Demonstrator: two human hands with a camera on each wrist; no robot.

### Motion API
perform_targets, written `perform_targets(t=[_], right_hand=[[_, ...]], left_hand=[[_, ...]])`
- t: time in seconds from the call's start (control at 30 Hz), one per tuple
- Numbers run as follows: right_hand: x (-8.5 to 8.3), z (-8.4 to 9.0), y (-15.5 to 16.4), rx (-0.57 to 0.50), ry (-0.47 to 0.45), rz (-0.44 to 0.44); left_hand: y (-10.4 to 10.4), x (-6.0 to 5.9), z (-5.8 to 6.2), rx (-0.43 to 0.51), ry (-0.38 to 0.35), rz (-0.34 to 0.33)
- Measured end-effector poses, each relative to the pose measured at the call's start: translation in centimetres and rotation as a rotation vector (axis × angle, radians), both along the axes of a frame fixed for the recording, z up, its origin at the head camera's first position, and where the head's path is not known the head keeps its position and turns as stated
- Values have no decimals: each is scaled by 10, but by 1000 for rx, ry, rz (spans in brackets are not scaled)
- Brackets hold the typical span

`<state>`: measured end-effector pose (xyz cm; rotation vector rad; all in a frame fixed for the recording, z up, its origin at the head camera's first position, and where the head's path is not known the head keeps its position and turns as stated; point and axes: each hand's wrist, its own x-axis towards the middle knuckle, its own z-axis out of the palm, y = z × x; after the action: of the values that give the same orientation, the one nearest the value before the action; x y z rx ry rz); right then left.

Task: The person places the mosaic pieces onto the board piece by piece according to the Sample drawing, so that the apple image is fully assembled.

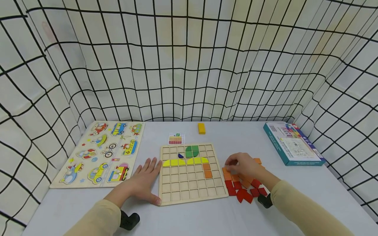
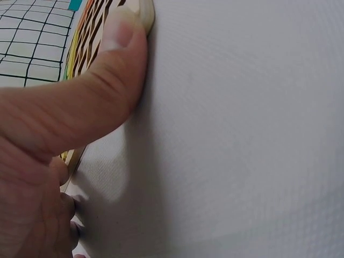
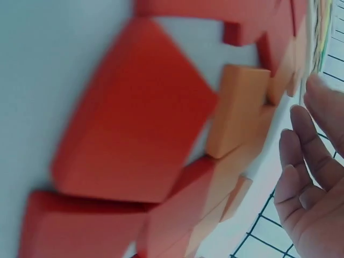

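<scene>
A wooden grid board (image 1: pixel 180 187) lies flat at the middle of the table. On it are green quarter-round pieces (image 1: pixel 192 151), a small dark blue piece (image 1: pixel 180 156), a row of yellow curved pieces (image 1: pixel 174 162) and two orange squares (image 1: pixel 208 170). My left hand (image 1: pixel 143 182) rests at the board's left edge with fingers extended; its thumb (image 2: pixel 121 37) presses the near corner. Over a group of orange pieces (image 1: pixel 226 174) and red pieces (image 3: pixel 140 118) right of the board hovers my right hand (image 1: pixel 246 166). Its fingers are loosely bent, and nothing shows between them in the right wrist view.
Behind the board lie a small pattern card (image 1: pixel 176 139) and a yellow block (image 1: pixel 201 128). A vehicle picture puzzle board (image 1: pixel 100 154) covers the left side. At the back right sits a teal-edged box (image 1: pixel 295 144). Black netting (image 1: pixel 186 68) surrounds the table's back and sides.
</scene>
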<state>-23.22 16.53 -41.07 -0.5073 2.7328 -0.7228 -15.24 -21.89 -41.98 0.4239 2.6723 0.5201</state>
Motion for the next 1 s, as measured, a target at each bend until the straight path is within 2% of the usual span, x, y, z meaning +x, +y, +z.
perform_targets(t=[0.1,0.33,0.73,0.87,1.0], right_hand=[[1,-3,1,12,-24,6],[2,-7,-5,64,0,-1],[1,1,-1,-92,2,-4],[-3,7,-11,-126,23,0],[-5,8,-30,-148,28,39]], left_hand=[[0,0,1,-5,1,0],[1,0,1,-10,-3,4],[1,-1,0,-16,2,-5],[1,0,0,-12,3,-4],[0,-1,-1,-6,2,-3]])
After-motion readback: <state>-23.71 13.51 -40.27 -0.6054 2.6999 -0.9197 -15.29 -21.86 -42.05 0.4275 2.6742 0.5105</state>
